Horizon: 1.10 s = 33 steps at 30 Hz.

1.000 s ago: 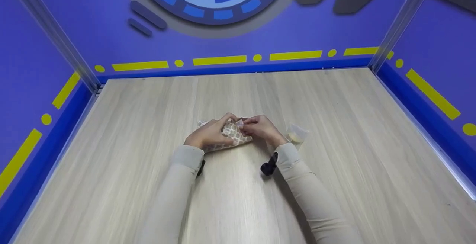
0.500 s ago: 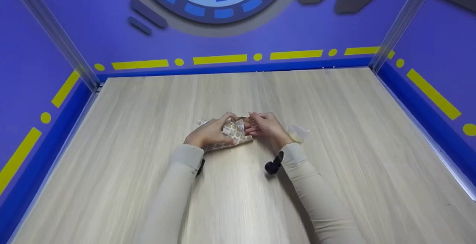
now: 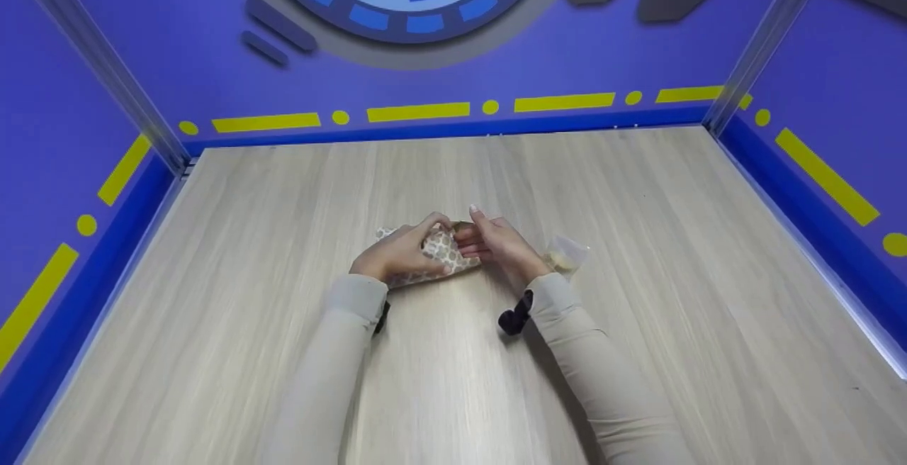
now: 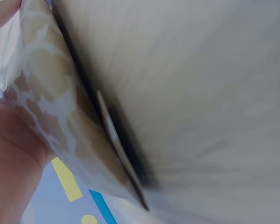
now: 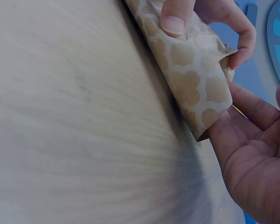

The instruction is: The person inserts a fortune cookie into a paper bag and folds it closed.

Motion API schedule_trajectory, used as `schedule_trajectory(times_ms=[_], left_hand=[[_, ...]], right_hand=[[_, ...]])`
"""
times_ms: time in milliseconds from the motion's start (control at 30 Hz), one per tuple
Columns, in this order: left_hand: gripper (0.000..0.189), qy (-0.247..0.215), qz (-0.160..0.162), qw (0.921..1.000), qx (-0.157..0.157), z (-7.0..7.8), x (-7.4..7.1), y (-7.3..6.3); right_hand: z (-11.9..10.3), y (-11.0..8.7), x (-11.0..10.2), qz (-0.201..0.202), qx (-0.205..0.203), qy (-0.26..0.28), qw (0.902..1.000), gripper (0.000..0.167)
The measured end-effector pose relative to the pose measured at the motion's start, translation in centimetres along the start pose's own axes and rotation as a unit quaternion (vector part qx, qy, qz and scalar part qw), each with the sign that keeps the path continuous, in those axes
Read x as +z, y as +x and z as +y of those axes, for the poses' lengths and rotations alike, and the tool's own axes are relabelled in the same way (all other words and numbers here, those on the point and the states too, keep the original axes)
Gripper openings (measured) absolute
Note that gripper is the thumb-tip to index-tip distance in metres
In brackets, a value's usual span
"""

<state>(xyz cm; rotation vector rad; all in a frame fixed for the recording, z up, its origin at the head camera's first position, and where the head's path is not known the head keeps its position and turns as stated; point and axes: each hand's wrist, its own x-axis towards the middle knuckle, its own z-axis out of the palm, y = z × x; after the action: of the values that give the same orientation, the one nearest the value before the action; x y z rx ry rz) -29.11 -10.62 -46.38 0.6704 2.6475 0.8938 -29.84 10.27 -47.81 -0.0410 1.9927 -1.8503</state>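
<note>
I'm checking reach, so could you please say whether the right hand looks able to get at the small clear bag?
Probably yes: the small clear bag lies close by the right hand, nothing seen on top, though that hand would first have to leave the patterned paper bag.

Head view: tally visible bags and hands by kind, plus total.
Patterned bag: 1
Clear packet: 1
Hands: 2 (left hand, right hand)
Total: 4
Anything inside the patterned bag is hidden, so not counted.
</note>
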Motion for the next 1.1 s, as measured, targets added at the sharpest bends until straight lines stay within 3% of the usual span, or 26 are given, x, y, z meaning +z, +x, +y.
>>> schedule_trajectory(times_ms=[433,767,900,1100], left_hand=[[0.067,0.015,-0.004,0.9999,0.004,0.0,-0.1,0.1],[0.07,0.018,-0.006,0.9997,-0.018,0.2,-0.2,0.1],[0.07,0.025,-0.003,0.9996,-0.011,0.3,-0.2,0.1],[0.069,0.022,-0.002,0.9997,-0.007,0.4,0.0,0.0]], right_hand=[[0.4,0.3,1.3,-0.009,-0.016,-0.017,0.9997,0.065],[-0.3,0.0,2.0,-0.059,-0.003,-0.043,0.9973,0.062],[-0.4,0.1,2.1,-0.048,0.013,-0.061,0.9969,0.059],[0.0,0.6,1.8,-0.033,0.028,-0.042,0.9982,0.063]])
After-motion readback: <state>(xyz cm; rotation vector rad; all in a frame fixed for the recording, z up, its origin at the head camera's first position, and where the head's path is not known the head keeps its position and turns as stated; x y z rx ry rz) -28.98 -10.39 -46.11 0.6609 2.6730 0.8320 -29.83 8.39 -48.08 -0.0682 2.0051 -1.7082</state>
